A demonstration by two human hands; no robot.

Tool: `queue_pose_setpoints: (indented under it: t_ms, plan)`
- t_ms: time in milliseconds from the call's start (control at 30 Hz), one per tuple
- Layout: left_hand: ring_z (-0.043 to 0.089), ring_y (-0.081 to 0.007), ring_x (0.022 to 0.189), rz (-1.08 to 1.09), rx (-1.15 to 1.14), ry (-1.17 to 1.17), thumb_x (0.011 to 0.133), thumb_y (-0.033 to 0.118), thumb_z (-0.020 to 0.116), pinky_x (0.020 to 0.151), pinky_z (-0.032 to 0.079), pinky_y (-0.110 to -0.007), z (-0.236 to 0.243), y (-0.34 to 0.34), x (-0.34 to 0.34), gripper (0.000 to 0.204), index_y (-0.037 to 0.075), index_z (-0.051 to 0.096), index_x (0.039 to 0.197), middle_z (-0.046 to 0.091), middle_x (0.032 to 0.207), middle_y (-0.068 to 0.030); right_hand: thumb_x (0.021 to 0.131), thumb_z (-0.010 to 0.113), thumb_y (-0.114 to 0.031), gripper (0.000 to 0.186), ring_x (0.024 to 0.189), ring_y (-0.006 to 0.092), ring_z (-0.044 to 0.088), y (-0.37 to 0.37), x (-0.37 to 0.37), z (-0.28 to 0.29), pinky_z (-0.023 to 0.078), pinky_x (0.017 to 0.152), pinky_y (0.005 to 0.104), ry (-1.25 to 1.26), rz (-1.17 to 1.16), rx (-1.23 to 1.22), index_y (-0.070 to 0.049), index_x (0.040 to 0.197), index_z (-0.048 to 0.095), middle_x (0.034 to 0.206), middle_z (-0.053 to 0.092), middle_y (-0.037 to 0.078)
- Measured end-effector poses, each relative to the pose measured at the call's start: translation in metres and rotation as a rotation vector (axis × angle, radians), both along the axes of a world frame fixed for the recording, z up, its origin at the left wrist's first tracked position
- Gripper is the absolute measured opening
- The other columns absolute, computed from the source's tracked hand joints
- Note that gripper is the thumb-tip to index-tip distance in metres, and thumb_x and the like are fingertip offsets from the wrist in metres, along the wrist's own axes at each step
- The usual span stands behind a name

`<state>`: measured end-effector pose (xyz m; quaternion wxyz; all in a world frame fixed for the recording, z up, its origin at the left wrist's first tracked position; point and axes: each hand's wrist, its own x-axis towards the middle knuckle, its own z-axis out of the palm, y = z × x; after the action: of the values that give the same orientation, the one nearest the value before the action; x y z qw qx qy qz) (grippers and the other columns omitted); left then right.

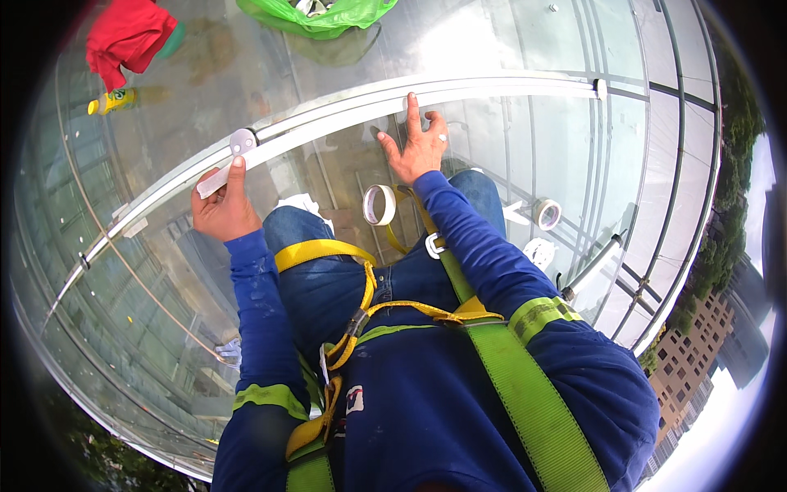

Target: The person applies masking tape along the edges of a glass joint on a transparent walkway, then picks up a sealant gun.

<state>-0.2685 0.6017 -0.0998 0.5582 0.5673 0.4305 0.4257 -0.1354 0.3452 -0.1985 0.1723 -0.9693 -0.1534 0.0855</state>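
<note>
Across the glass in front of me runs a long white strip (pixel 344 117) along a joint between panes. My left hand (pixel 225 209) is closed, pinching a short piece of white tape (pixel 215 182) between thumb and fingers, at the strip's left part. Just beyond the thumb tip is a round grey fitting (pixel 243 141) with bolt-like dots. My right hand (pixel 420 146) is open over the strip, its index fingertip resting on it and the other fingers apart; a small white bit sticks to one finger. A roll of white tape (pixel 379 204) stands between my knees.
Another tape roll (pixel 546 214) lies to the right, near a white round item (pixel 539 252). Farther off are a green plastic bag (pixel 320 20), a red cloth (pixel 127 39) and a yellow bottle (pixel 111 102). A rope (pixel 135 279) crosses the glass at left. Yellow harness straps (pixel 324 250) hang across my lap.
</note>
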Motion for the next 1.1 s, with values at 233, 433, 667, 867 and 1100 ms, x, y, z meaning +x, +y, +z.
queue_pose_setpoints:
  t_ms: [233, 433, 667, 867, 1100]
  plan:
    - [0.070, -0.0194, 0.088, -0.002, -0.105, 0.059, 0.076, -0.007, 0.086, 0.081, 0.060, -0.032, -0.029, 0.012, -0.019, 0.032, -0.006, 0.066, 0.101, 0.071, 0.097, -0.0147, 0.085, 0.070, -0.060, 0.095, 0.126, 0.0474, 0.039, -0.004, -0.004, -0.004, 0.030, 0.106, 0.0648, -0.001, 0.044, 0.036, -0.033, 0.163, 0.021, 0.137, 0.035, 0.033]
    - [0.071, -0.0221, 0.085, 0.035, -0.126, 0.089, 0.075, -0.003, 0.088, 0.072, 0.061, -0.032, -0.154, 0.039, -0.036, 0.035, -0.006, 0.065, 0.101, 0.072, 0.096, -0.0156, 0.091, 0.058, -0.064, 0.083, 0.136, 0.0492, 0.029, 0.010, 0.001, -0.019, 0.024, 0.107, 0.0731, 0.132, 0.071, -0.301, -0.041, 0.161, 0.020, 0.146, 0.027, 0.031]
    - [0.070, -0.0214, 0.090, 0.088, -0.146, 0.142, 0.073, -0.008, 0.087, 0.085, 0.059, -0.036, -0.182, 0.033, -0.027, 0.031, -0.005, 0.068, 0.096, 0.073, 0.099, -0.0157, 0.092, 0.053, -0.067, 0.081, 0.137, 0.0510, 0.025, 0.010, 0.003, -0.029, 0.021, 0.108, 0.0749, 0.148, 0.083, -0.382, -0.040, 0.162, 0.019, 0.148, 0.024, 0.031]
    - [0.071, -0.0226, 0.092, 0.082, -0.160, 0.136, 0.074, -0.011, 0.085, 0.086, 0.059, -0.036, -0.185, 0.041, -0.027, 0.027, -0.004, 0.067, 0.094, 0.073, 0.099, -0.0169, 0.091, 0.052, -0.068, 0.083, 0.135, 0.0519, 0.026, 0.015, 0.004, -0.029, 0.021, 0.108, 0.0752, 0.161, 0.083, -0.397, -0.039, 0.162, 0.020, 0.147, 0.024, 0.032]
    - [0.071, -0.0225, 0.090, 0.096, -0.171, 0.157, 0.073, -0.011, 0.085, 0.085, 0.059, -0.036, -0.182, 0.037, -0.022, 0.028, -0.004, 0.068, 0.094, 0.074, 0.098, -0.0169, 0.089, 0.053, -0.068, 0.085, 0.134, 0.0527, 0.027, 0.014, 0.006, -0.031, 0.021, 0.108, 0.0761, 0.162, 0.078, -0.402, -0.040, 0.162, 0.020, 0.146, 0.024, 0.033]
